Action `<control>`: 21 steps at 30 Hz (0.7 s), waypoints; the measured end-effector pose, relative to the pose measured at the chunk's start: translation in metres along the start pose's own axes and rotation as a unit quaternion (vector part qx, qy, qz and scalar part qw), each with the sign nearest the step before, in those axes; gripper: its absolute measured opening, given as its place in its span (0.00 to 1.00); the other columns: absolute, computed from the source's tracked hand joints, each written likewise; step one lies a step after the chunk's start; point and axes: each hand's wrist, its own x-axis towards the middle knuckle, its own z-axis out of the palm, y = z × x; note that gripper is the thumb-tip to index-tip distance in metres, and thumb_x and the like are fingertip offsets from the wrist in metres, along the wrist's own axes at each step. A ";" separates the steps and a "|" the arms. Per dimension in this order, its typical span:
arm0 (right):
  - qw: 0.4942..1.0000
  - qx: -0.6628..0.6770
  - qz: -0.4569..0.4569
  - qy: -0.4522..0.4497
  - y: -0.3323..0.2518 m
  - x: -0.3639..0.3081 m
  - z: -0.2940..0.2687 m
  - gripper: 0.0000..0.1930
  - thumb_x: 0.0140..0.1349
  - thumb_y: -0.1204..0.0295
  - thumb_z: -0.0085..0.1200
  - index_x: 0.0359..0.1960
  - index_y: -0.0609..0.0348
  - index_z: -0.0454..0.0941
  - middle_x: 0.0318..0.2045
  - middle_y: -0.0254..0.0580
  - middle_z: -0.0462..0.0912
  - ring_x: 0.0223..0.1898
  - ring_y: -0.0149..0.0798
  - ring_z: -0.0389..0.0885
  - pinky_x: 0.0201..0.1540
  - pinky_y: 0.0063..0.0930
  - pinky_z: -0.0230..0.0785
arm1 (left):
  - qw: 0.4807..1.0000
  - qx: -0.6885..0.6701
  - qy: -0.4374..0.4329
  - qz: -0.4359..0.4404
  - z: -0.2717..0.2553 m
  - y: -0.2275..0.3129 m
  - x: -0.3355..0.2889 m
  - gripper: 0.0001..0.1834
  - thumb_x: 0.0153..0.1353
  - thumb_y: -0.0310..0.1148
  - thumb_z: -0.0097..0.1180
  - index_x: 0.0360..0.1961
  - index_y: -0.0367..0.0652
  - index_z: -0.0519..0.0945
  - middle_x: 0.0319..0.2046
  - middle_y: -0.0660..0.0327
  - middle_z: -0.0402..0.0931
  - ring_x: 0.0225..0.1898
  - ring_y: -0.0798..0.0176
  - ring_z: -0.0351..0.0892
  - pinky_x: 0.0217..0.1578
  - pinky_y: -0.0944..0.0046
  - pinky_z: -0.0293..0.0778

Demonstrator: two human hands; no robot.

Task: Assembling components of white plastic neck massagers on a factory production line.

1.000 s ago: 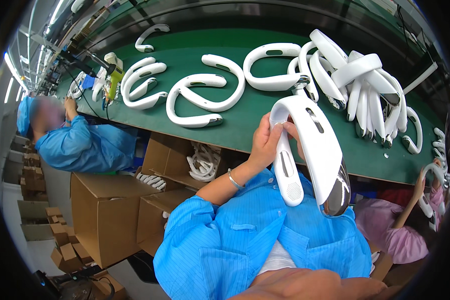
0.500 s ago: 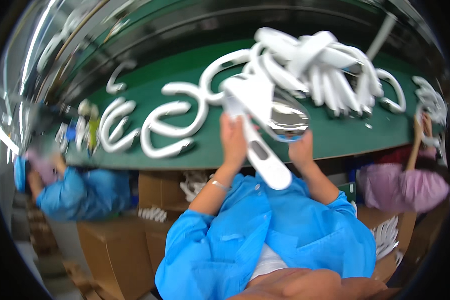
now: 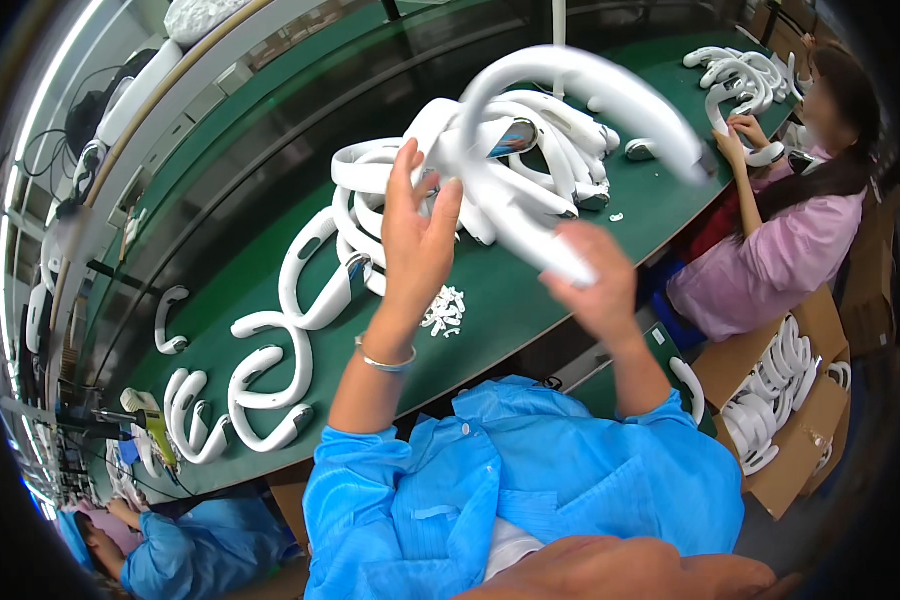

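Note:
My right hand [image 3: 600, 285] grips one end of a white C-shaped plastic piece [image 3: 595, 75], which is raised above the bench and smeared by motion. The piece's free end is dark and points to the right. My left hand [image 3: 420, 235] is open beside the bend, thumb and fingers apart; whether it touches the piece I cannot tell. Behind the raised piece lies a heap of similar white curved pieces [image 3: 560, 150], some with shiny ends. More of them, such as a white curved piece [image 3: 300, 270], lie to the left on the green bench top [image 3: 470, 345].
Small white parts [image 3: 444, 312] lie in a pile near my left forearm. A co-worker in pink [image 3: 770, 250] handles white pieces at the right; another in blue [image 3: 205, 535] sits at the lower left. A cardboard box [image 3: 820, 420] of white pieces stands at right. A green-handled tool [image 3: 158, 430] lies far left.
My view has turned to the right. Both hands have moved up and apart; the left has come off the piece and opened, while the right holds a C-shaped piece raised over the heap.

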 end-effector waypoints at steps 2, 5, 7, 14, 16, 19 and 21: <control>0.997 -0.002 0.058 0.055 0.048 0.019 -0.021 0.23 0.44 0.76 0.62 0.47 0.62 0.76 0.41 0.45 0.80 0.42 0.39 0.79 0.45 0.30 0.72 | 0.998 0.059 -0.010 0.027 -0.015 0.009 0.008 0.28 0.60 0.30 0.53 0.61 0.38 0.62 0.57 0.52 0.65 0.56 0.55 0.68 0.50 0.62 0.69; 0.958 0.128 0.234 0.109 0.125 0.047 -0.040 0.21 0.50 0.76 0.61 0.49 0.65 0.76 0.38 0.40 0.81 0.33 0.29 0.79 0.29 0.21 0.74 | 0.987 0.158 0.015 -0.001 -0.079 -0.003 0.012 0.23 0.60 0.32 0.53 0.57 0.37 0.69 0.54 0.54 0.69 0.50 0.62 0.74 0.42 0.67 0.74; 0.941 0.164 0.267 0.126 0.172 0.055 -0.043 0.21 0.52 0.76 0.60 0.50 0.65 0.75 0.36 0.40 0.81 0.29 0.28 0.79 0.21 0.17 0.70 | 0.979 0.190 0.061 -0.037 -0.133 -0.021 0.004 0.22 0.59 0.32 0.54 0.55 0.37 0.71 0.50 0.52 0.72 0.46 0.59 0.76 0.44 0.63 0.73; 0.916 0.072 0.377 0.115 0.271 0.077 -0.023 0.18 0.57 0.67 0.57 0.48 0.63 0.76 0.36 0.42 0.81 0.33 0.37 0.83 0.27 0.24 0.76 | 0.895 0.368 0.164 -0.191 -0.287 -0.028 -0.056 0.24 0.57 0.42 0.55 0.52 0.40 0.74 0.43 0.53 0.78 0.41 0.59 0.78 0.38 0.62 0.73; 0.960 0.031 0.273 0.051 0.408 0.060 -0.068 0.20 0.58 0.59 0.55 0.46 0.61 0.77 0.37 0.43 0.83 0.31 0.38 0.84 0.25 0.26 0.71 | 0.859 0.445 0.141 -0.211 -0.332 -0.050 -0.057 0.26 0.55 0.44 0.56 0.51 0.40 0.74 0.44 0.49 0.78 0.46 0.51 0.77 0.47 0.58 0.70; 0.920 -0.237 0.308 -0.053 0.447 0.074 -0.108 0.26 0.57 0.49 0.50 0.51 0.54 0.76 0.44 0.42 0.80 0.40 0.43 0.80 0.30 0.35 0.73 | 0.725 0.612 0.100 -0.298 -0.388 -0.066 -0.059 0.27 0.53 0.46 0.56 0.51 0.42 0.75 0.45 0.50 0.77 0.48 0.48 0.75 0.49 0.56 0.70; 0.915 -0.163 0.367 -0.045 0.425 0.095 -0.081 0.28 0.58 0.47 0.49 0.54 0.53 0.74 0.47 0.45 0.78 0.42 0.45 0.78 0.33 0.36 0.73 | 0.656 0.664 0.115 -0.342 -0.435 -0.067 -0.068 0.24 0.52 0.45 0.56 0.48 0.43 0.77 0.43 0.49 0.78 0.47 0.48 0.76 0.48 0.54 0.71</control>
